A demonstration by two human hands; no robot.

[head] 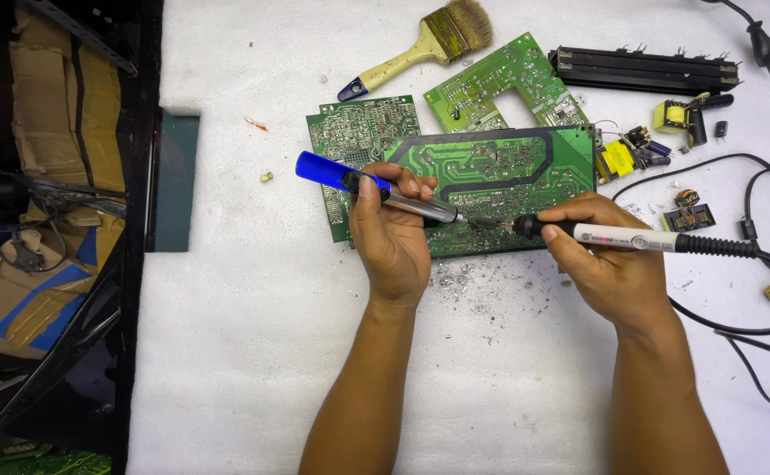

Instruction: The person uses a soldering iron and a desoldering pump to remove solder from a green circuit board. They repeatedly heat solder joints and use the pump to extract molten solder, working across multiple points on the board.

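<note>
Left hand (391,236) fingers wrapped round blue pump (376,187), right hand (609,255) fingers pinching iron (640,239) pen-style, both tips meeting over one joint on green board (491,171) lying solder-side up, mid-desk (244,334) toward far edge.

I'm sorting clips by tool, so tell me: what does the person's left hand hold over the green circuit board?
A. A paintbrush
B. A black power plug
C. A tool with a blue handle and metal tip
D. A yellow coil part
C: the left hand grips a blue-handled tool with its metal tip on the circuit board; the paintbrush lies untouched above.
</note>
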